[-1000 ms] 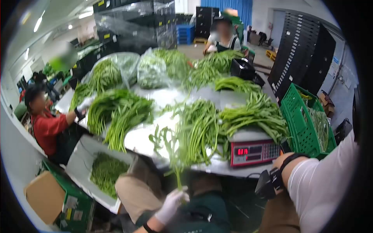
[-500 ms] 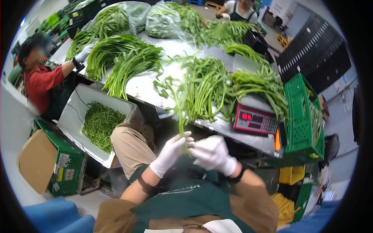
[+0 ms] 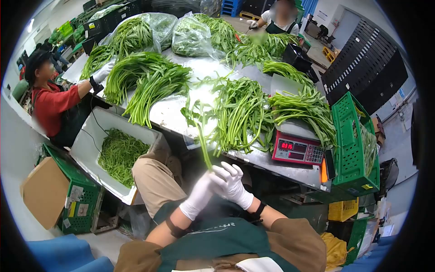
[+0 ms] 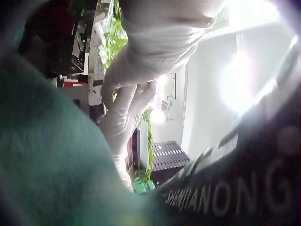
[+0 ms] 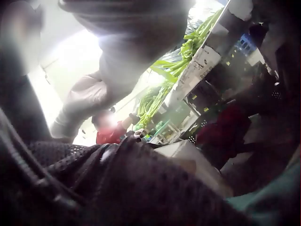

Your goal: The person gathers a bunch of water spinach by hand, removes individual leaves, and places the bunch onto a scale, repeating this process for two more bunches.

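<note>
Both hands wear white gloves and meet in front of my apron in the head view. My left hand (image 3: pixel 199 192) grips the lower end of a leafy green stalk (image 3: pixel 205 149), which looks like water spinach. It stands up from the fingers with its leaves towards the table. Close against the left fingers, my right hand (image 3: pixel 234 185) has its fingers bent at the stalk's base, whose end is hidden between the gloves. Beyond them a loose pile of the same greens (image 3: pixel 240 113) lies on the metal table (image 3: pixel 170 111). The wrist views show mostly glove and sleeve.
A red scale (image 3: pixel 297 149) bearing greens stands right, beside a green crate (image 3: pixel 346 154). More bundles (image 3: pixel 154 86) and bagged greens (image 3: pixel 190 36) lie farther back. A white bin (image 3: pixel 86 143) of trimmings stands left, near a person in red (image 3: pixel 54 106). Another person (image 3: pixel 281 20) stands behind the table.
My right hand has come in from the right side to meet the left at the stalk's base. Since half a second ago the hands have drawn closer together. The head view has tilted down.
</note>
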Demonstrator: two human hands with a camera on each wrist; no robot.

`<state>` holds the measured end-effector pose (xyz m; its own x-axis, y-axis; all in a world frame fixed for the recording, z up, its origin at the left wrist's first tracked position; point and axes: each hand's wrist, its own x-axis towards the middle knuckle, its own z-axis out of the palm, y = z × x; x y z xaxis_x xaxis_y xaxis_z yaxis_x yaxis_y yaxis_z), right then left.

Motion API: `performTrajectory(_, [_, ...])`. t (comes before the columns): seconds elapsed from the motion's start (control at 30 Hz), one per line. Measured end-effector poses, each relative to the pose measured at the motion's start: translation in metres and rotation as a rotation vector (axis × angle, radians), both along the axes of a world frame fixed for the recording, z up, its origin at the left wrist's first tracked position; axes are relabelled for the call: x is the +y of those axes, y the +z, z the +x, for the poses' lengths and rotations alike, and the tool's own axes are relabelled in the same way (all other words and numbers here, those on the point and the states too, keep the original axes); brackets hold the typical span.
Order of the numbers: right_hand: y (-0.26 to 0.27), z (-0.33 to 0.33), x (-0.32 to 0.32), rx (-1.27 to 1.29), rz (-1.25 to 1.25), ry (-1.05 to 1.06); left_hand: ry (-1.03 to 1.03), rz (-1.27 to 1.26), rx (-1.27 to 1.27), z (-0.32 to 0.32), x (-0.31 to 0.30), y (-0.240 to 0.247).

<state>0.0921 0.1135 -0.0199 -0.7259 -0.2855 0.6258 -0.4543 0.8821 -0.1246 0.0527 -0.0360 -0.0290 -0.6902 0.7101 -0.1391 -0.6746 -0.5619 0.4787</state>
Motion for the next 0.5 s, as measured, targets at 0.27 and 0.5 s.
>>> performTrajectory(0.27, [0.046, 0.005, 0.024, -0.202, -0.348, 0.093, 0.322, -0.544, 0.301, 0.000, 0.005, 0.018])
performTrajectory(0.5, [0.049, -0.074, 0.078, -0.204, -0.150, -0.359, 0.287, -0.498, 0.456, -0.024, -0.014, 0.011])
